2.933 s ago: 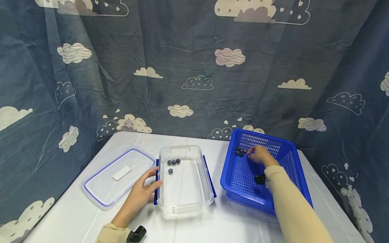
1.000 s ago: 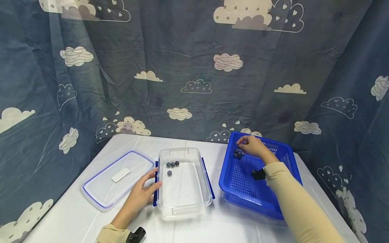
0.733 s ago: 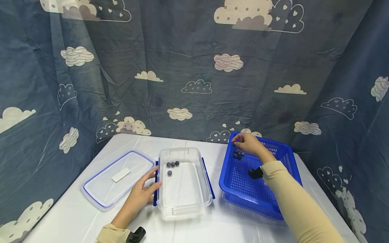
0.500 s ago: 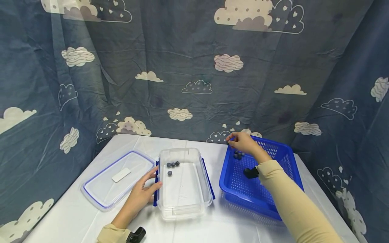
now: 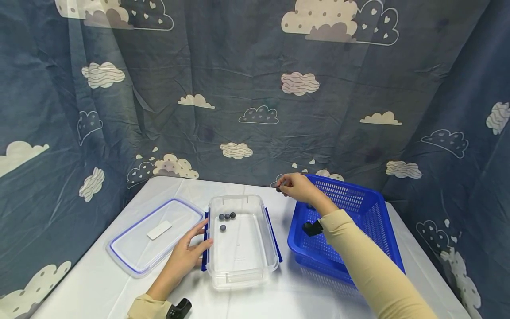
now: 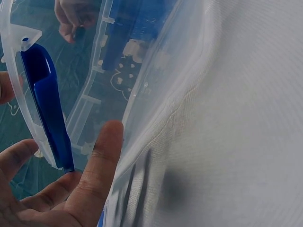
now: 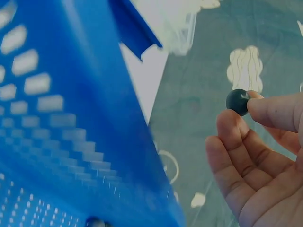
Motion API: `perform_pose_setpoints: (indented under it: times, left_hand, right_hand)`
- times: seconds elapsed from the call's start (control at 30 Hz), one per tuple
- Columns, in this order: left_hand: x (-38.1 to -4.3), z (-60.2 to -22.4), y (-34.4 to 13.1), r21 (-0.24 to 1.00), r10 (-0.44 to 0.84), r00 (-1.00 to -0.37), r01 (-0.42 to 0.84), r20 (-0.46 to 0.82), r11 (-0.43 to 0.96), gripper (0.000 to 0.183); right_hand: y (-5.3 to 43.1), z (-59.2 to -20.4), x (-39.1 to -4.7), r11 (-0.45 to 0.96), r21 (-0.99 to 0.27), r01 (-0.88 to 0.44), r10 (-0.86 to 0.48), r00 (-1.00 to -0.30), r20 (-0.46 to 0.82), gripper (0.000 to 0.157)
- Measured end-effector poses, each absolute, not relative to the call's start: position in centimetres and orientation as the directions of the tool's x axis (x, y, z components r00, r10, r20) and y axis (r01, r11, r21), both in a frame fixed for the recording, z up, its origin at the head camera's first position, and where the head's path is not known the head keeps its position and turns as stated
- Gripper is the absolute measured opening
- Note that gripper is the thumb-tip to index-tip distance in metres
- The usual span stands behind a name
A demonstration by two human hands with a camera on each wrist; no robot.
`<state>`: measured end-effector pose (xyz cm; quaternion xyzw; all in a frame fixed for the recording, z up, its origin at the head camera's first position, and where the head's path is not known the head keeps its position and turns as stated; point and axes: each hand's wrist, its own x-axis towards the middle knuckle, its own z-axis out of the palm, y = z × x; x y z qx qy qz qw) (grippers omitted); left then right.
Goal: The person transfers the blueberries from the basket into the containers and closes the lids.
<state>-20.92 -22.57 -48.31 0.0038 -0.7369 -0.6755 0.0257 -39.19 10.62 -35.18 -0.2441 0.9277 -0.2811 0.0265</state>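
My right hand [image 5: 299, 188] pinches a blueberry [image 7: 237, 101] between thumb and fingertips, above the table just past the left rim of the blue basket [image 5: 342, 261]. The star-shaped crown on the berry shows in the right wrist view. My left hand [image 5: 185, 257] rests against the left side of a clear plastic box [image 5: 239, 277], its fingers spread about the blue latch [image 6: 47, 104]. Several blueberries [image 5: 227, 216] lie inside the box toward its far left corner. In the basket, a few dark berries [image 5: 310, 206] show partly; my right forearm and hand hide the rest.
A clear lid [image 5: 139, 248] with a blue seal and a white label lies left of the box. All stand on a white-covered table [image 5: 255, 305], with a dark cloud-print curtain [image 5: 239, 66] behind and at both sides.
My right hand has risen from the basket with a blueberry and moved left over its rim. The left hand and the box hold their place; the berries in the box are unchanged.
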Motion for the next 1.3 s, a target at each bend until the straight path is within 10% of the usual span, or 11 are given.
perform_pose_setpoints:
  times: [1.3]
  left_hand:
    - [-21.1, -48.3, -22.7, 0.996, -0.044, -0.999, 0.018, 0.022, 0.089, 0.068]
  right_hand:
    - [-2.5, -39.2, -35.7, 0.809, -0.396, -0.435, -0.558, -0.781, -0.282, 0.042]
